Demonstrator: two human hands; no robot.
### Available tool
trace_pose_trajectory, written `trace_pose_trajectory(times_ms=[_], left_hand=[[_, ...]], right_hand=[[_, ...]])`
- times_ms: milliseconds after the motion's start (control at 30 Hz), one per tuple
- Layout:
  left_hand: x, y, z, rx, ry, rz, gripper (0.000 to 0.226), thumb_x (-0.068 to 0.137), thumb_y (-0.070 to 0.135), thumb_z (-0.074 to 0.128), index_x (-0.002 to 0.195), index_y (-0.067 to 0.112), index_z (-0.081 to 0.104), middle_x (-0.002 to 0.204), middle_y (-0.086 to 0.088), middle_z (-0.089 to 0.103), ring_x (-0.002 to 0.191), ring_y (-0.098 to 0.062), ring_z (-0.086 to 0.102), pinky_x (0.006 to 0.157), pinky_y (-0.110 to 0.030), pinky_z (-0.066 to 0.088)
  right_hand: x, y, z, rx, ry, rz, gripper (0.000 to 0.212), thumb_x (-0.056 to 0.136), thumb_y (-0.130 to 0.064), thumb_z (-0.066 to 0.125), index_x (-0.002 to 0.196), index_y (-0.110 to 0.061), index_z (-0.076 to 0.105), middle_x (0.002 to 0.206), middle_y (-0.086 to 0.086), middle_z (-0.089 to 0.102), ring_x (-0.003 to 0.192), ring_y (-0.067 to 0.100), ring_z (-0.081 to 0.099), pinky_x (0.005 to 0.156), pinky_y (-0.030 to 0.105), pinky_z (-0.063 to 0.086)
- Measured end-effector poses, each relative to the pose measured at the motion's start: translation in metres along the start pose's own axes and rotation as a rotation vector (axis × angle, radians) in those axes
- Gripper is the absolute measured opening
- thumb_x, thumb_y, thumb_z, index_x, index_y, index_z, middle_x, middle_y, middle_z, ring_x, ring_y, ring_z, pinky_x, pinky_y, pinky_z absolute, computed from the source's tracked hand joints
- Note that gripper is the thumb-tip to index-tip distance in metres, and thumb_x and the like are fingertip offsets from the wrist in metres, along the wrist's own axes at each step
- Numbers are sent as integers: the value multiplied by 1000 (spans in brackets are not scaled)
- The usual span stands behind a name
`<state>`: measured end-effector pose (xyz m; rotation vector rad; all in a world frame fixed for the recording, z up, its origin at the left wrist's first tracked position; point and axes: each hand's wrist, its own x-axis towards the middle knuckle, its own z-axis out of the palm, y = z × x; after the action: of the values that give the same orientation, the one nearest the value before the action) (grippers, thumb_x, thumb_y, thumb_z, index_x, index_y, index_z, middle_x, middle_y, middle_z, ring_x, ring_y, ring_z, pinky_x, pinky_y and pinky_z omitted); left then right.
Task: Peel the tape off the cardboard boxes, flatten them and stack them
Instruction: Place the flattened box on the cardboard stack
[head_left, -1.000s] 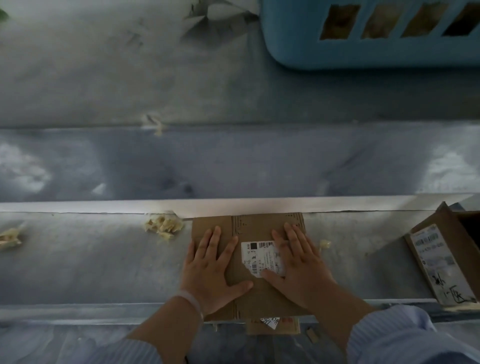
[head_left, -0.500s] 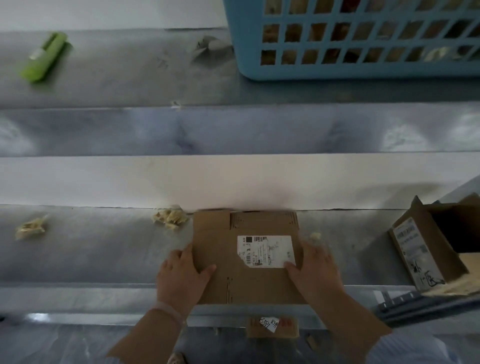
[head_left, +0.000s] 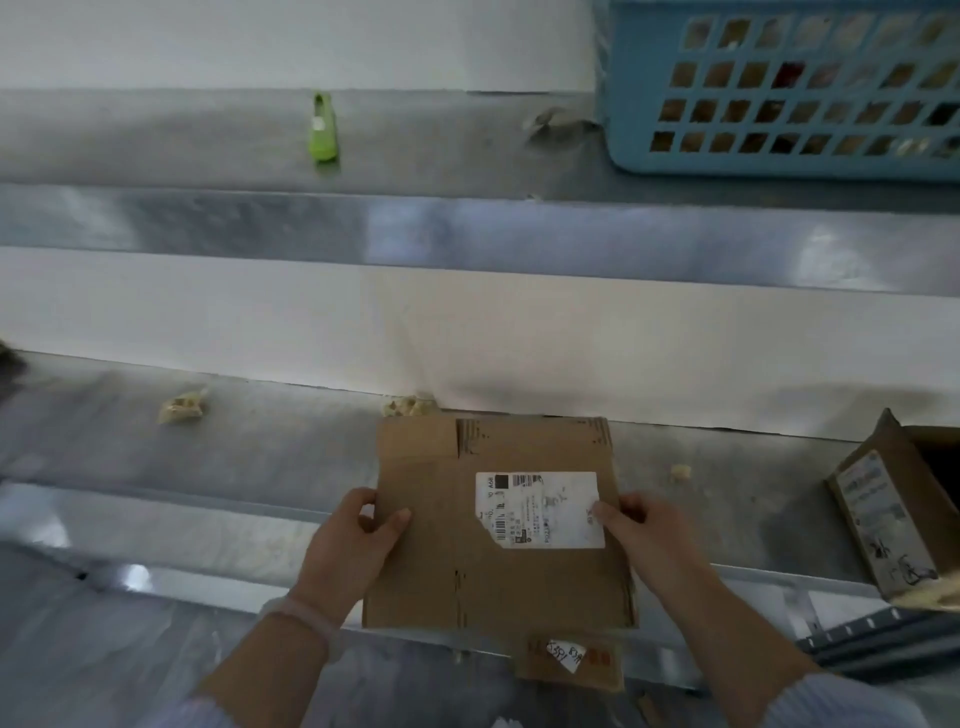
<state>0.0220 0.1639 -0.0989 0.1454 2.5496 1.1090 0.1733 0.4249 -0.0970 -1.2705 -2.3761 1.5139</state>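
The metal bench (head_left: 182, 467) runs across in front of me, and on its upper level, far right, stands a blue basket (head_left: 779, 166). The flattened cardboard box (head_left: 493, 582) is in the middle of the lower level, between my hands, its near edge past the front of the bench. I cannot tell if it rests on the metal. At the right edge stands an open cardboard box (head_left: 878, 509). My left hand (head_left: 353, 551) pinches the flat box's left edge, thumb on top, fingers curled under. My right hand (head_left: 654, 540) grips the right edge, its thumb touching the white label (head_left: 545, 509). A green tool (head_left: 323, 127) lies on the upper level. Two crumpled tape scraps (head_left: 182, 408) lie on the lower level.
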Motion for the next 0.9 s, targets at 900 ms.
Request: trace_pose_trajectory(times_ms=[900], left_hand=[[-1, -285, -424, 19, 417, -144, 46, 85, 44, 66, 126, 29, 50, 87, 13, 61, 78, -8, 59, 63, -28, 45]], right_hand=[[-138, -291, 411, -152, -260, -404, 17, 90, -38, 65, 91, -21, 60, 87, -6, 65, 80, 10, 60, 63, 28, 42]])
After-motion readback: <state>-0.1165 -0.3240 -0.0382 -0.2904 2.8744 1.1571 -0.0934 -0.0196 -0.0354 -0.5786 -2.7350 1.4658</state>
